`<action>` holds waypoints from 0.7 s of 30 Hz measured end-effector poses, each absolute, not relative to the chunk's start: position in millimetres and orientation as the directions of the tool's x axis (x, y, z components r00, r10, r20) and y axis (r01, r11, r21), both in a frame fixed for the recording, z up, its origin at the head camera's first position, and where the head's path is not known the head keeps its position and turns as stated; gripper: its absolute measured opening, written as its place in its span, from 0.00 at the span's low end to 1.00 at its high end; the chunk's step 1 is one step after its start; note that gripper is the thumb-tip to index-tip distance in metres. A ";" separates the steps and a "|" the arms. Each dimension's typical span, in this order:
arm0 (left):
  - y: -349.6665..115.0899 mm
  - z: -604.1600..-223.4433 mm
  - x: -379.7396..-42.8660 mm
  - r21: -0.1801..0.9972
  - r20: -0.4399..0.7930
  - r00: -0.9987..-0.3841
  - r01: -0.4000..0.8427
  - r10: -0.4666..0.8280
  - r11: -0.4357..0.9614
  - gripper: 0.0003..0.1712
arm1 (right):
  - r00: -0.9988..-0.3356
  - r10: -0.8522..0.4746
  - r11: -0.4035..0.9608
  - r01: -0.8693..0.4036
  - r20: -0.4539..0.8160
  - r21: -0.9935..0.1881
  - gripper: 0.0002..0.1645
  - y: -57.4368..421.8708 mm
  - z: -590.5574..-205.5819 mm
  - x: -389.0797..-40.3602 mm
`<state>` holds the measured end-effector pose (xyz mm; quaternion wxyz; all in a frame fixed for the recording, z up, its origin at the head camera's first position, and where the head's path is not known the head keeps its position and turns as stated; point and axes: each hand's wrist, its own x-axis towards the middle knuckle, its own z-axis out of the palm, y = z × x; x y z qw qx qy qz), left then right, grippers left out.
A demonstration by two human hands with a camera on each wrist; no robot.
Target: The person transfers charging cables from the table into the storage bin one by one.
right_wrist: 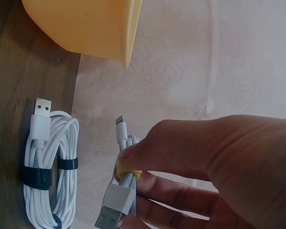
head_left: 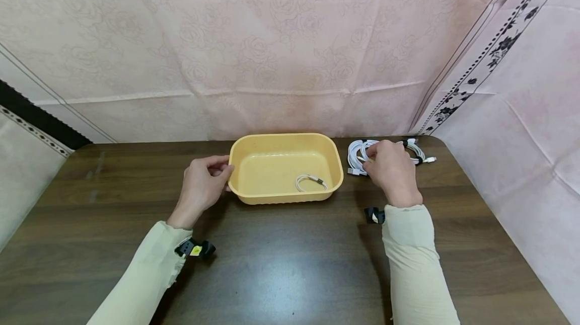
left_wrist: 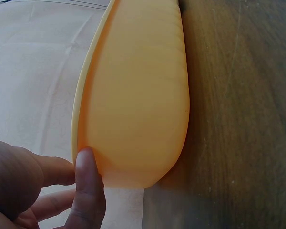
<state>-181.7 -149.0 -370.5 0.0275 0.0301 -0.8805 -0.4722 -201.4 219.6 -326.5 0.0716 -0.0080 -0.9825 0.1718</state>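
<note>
A yellow plastic tub (head_left: 272,199) sat at the far edge of a dark wooden tabletop (head_left: 272,269), near the middle of that edge; inside, by its near right corner, lay a single coiled white cable (head_left: 309,177); behind hung a pale rose-patterned cloth (head_left: 254,53). The left hand (head_left: 204,181) held the tub by its left end, thumb and fingertips pinching the rim from both sides. The right hand (head_left: 391,166) was beyond the tub's right end, towards the far right corner of the tabletop; its thumb pinched a short bundled USB-to-Lightning cable (right_wrist: 126,181) at its yellow band (right_wrist: 133,174) (the forefinger was mostly hidden, so its exact hold could not be told), while the other visible fingers lay slightly apart behind. Next to that hand, on the tub side, rested a thicker white USB cable coil (head_left: 353,154) with black straps; what looked like another white coil (head_left: 416,152) lay nearest the corner, partly covered by the hand.

The step in hand appeared to be picking the banded cable out from among the coils, with the tub steadied; whether it was clear of the tabletop could not be told. The next move seemed to call for a firm pinch over the band, a lift free of the neighbouring coils, and enough height to pass the tub's right rim; the left hand's grip would need to hold the tub steady.
</note>
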 end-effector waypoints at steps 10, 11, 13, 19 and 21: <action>-149.3 -370.1 -181.9 0.831 0.021 -0.996 -0.029 -0.082 0.555 0.19 | -0.986 0.032 0.938 -0.026 0.162 -0.344 0.16 218.0 -326.3 -200.4; -149.3 -370.0 -181.9 0.831 0.020 -0.996 -0.030 -0.083 0.555 0.19 | -0.986 0.033 0.938 -0.025 0.161 -0.346 0.16 217.8 -326.4 -200.5; -149.1 -369.8 -181.9 0.834 0.017 -0.996 -0.031 -0.083 0.551 0.19 | -0.987 0.032 0.937 -0.026 0.160 -0.347 0.15 217.4 -326.4 -200.7; -149.5 -368.7 -181.2 0.834 0.014 -0.997 -0.031 -0.078 0.550 0.19 | -0.986 0.027 0.937 -0.032 0.163 -0.347 0.16 215.8 -326.6 -200.7; -149.4 -368.5 -180.7 0.834 0.013 -0.997 -0.032 -0.079 0.551 0.19 | -0.987 0.027 0.937 -0.031 0.159 -0.347 0.16 215.1 -326.9 -200.6</action>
